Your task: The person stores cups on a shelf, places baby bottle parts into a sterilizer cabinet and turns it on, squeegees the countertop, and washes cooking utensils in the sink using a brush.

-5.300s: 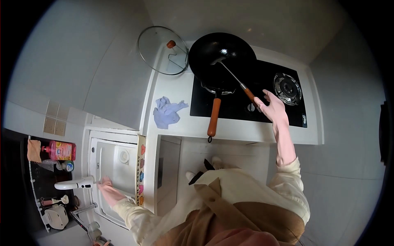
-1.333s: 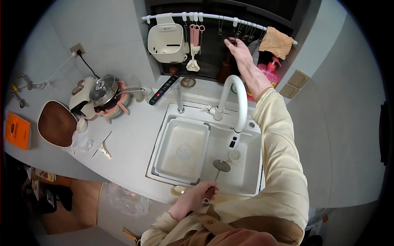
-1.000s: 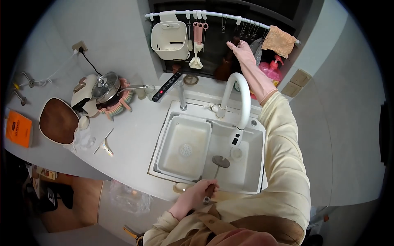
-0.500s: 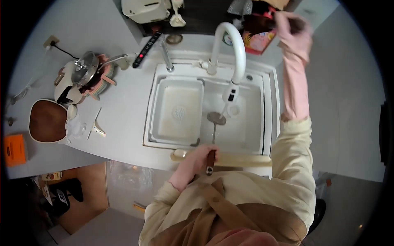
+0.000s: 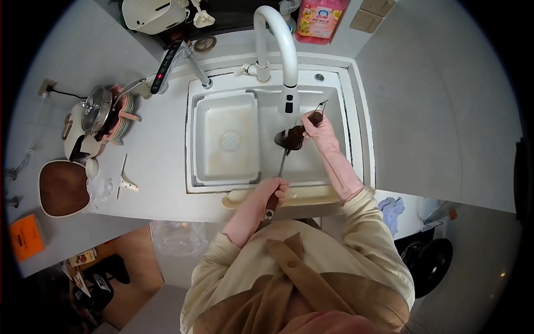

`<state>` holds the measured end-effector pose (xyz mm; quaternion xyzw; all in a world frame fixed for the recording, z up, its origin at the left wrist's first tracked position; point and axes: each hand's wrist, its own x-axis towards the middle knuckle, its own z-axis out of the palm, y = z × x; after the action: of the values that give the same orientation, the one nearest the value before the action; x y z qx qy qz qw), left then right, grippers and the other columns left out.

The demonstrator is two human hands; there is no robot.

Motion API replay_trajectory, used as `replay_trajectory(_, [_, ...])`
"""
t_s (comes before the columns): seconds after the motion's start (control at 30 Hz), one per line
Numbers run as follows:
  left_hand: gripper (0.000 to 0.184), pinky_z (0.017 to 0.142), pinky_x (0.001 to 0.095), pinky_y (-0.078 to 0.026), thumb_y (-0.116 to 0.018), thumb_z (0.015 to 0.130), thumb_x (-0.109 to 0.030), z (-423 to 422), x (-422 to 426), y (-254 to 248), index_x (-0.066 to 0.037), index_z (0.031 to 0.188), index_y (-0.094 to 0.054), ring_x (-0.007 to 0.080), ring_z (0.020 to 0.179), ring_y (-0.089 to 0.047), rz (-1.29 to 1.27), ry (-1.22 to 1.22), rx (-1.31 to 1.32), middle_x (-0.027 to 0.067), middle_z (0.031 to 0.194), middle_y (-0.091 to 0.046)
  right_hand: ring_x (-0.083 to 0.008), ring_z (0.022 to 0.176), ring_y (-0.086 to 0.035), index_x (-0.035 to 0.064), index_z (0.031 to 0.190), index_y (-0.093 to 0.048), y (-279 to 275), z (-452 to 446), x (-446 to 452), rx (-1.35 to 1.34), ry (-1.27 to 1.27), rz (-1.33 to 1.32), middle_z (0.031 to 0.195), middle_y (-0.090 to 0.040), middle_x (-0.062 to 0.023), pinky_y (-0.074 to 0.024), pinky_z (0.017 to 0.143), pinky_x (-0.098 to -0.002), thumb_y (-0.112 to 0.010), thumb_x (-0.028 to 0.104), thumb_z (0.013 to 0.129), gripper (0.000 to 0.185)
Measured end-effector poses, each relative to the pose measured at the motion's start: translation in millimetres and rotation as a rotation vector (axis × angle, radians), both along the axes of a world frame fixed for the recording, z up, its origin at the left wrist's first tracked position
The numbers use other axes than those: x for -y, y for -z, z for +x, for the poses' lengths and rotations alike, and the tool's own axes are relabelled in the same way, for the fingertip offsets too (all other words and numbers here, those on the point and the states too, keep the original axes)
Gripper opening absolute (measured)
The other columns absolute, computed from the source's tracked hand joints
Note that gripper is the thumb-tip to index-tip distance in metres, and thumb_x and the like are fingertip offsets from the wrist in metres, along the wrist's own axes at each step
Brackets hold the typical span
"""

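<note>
My left hand (image 5: 262, 206), in a pink glove, is closed around the brown handle of a long-handled metal spoon (image 5: 282, 161) at the sink's front edge. The spoon's shaft reaches forward over the right basin; dark bristles largely cover its round head. My right hand (image 5: 321, 132), also gloved in pink, grips a dark brown brush (image 5: 291, 139) with a thin wire loop at its handle end. The bristles appear to touch the spoon's head. Just beyond the brush hangs the white faucet (image 5: 290, 67), its spout over the right basin.
A shallow white basket (image 5: 228, 172) fills the left basin. Behind the sink stands a pink detergent bottle (image 5: 319, 22). On the left counter are a lidded pan (image 5: 97, 108), a small squeegee (image 5: 128, 183) and a brown-bottomed tray (image 5: 64, 188). A purple cloth (image 5: 391, 214) lies at right.
My right hand has come down from the upper right, beside the bottle, to the basin, bringing the brush onto the spoon's head. My left hand keeps its hold; the view has shifted.
</note>
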<state>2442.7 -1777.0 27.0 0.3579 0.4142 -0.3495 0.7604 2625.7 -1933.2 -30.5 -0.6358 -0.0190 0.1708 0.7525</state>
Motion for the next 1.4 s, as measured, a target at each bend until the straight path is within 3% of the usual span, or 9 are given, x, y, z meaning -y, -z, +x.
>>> replay_trajectory(0.2, [0.007, 0.041, 0.0181, -0.031, -0.050, 0.093, -0.012, -20, -16, 4, -0.007, 0.094, -0.055, 0.0022, 0.044, -0.037, -0.012, -0.041, -0.049, -0.0080, 0.063, -0.045, -0.0062, 0.059, -0.050, 0.0087, 0.088, -0.058, 41, 8, -1, 0.118, 0.039, -0.321, 0.068, -0.055, 0.0028, -0.0422, 0.054, -0.0233, -0.067, 0.012, 0.085, 0.010])
replay_trajectory(0.37, [0.007, 0.039, 0.0189, -0.030, -0.050, 0.093, -0.012, -21, -15, -6, -0.008, 0.093, -0.055, 0.0024, 0.044, -0.038, 0.064, -0.004, -0.066, -0.0080, 0.063, -0.046, -0.0072, 0.058, -0.052, 0.0085, 0.088, -0.060, 26, 30, 19, 0.214, 0.162, -0.132, 0.072, -0.058, 0.0016, -0.0446, 0.054, -0.0231, -0.070, 0.018, 0.085, 0.014])
replay_trajectory(0.5, [0.005, 0.039, 0.0192, -0.030, -0.051, 0.093, -0.011, -12, -13, -1, -0.008, 0.092, -0.055, 0.0026, 0.044, -0.037, 0.007, -0.007, -0.049, -0.0078, 0.063, -0.046, -0.0092, 0.050, -0.052, 0.0081, 0.088, -0.058, -12, -4, -4, -0.018, 0.077, -0.127, 0.067, -0.056, 0.0005, -0.0428, 0.047, -0.0236, -0.064, 0.016, 0.087, 0.010])
replay_trajectory(0.73, [0.006, 0.038, 0.0183, -0.032, -0.052, 0.093, -0.012, -13, -17, 9, -0.007, 0.093, -0.054, 0.0024, 0.042, -0.037, -0.011, -0.025, -0.099, -0.0072, 0.062, -0.046, -0.0223, 0.075, -0.061, 0.0089, 0.091, -0.062, 80, -16, -10, 0.437, -0.007, -0.568, 0.080, -0.062, -0.0068, -0.0495, 0.075, -0.0315, -0.069, 0.028, 0.082, 0.023])
replay_trajectory(0.87, [0.007, 0.036, 0.0183, -0.032, -0.051, 0.094, -0.012, -12, -21, 11, -0.005, 0.093, -0.053, 0.0023, 0.042, -0.038, -0.065, -0.032, -0.125, -0.0065, 0.062, -0.046, -0.0141, 0.073, -0.059, 0.0081, 0.093, -0.063, 89, 11, 9, 0.304, 0.113, -0.505, 0.080, -0.063, -0.0024, -0.0492, 0.073, -0.0267, -0.072, 0.024, 0.083, 0.021])
replay_trajectory(0.97, [0.008, 0.036, 0.0179, -0.031, -0.051, 0.094, -0.012, -9, -20, 2, -0.004, 0.093, -0.053, 0.0025, 0.042, -0.038, -0.081, -0.081, -0.129, -0.0059, 0.062, -0.046, -0.0065, 0.073, -0.056, 0.0070, 0.092, -0.064, 22, 1, 18, 0.240, 0.084, -0.509, 0.081, -0.063, 0.0006, -0.0477, 0.070, -0.0214, -0.073, 0.018, 0.083, 0.017])
replay_trajectory(1.07, [0.009, 0.036, 0.0178, -0.031, -0.051, 0.094, -0.012, -4, -16, 5, -0.004, 0.091, -0.053, 0.0027, 0.042, -0.038, -0.074, -0.068, -0.137, -0.0055, 0.062, -0.046, -0.0065, 0.075, -0.057, 0.0068, 0.093, -0.064, 31, -21, 14, 0.273, -0.036, -0.176, 0.084, -0.065, 0.0000, -0.0483, 0.072, -0.0228, -0.074, 0.015, 0.080, 0.018])
replay_trajectory(1.3, [0.010, 0.037, 0.0185, -0.031, -0.047, 0.094, -0.011, 8, -8, 9, -0.008, 0.085, -0.051, 0.0028, 0.042, -0.038, 0.108, -0.052, -0.067, -0.0061, 0.062, -0.046, -0.0099, 0.081, -0.058, 0.0054, 0.095, -0.062, 62, -43, -24, 0.287, -0.186, -0.448, 0.086, -0.064, -0.0021, -0.0481, 0.078, -0.0247, -0.072, 0.014, 0.081, 0.019])
replay_trajectory(1.4, [0.009, 0.037, 0.0183, -0.032, -0.048, 0.094, -0.012, -2, -10, 15, -0.009, 0.086, -0.052, 0.0027, 0.043, -0.039, -0.064, -0.051, -0.103, -0.0067, 0.062, -0.047, -0.0143, 0.082, -0.061, 0.0072, 0.093, -0.062, 71, -28, -23, 0.329, -0.173, -0.545, 0.088, -0.066, -0.0045, -0.0493, 0.078, -0.0271, -0.071, 0.015, 0.082, 0.016])
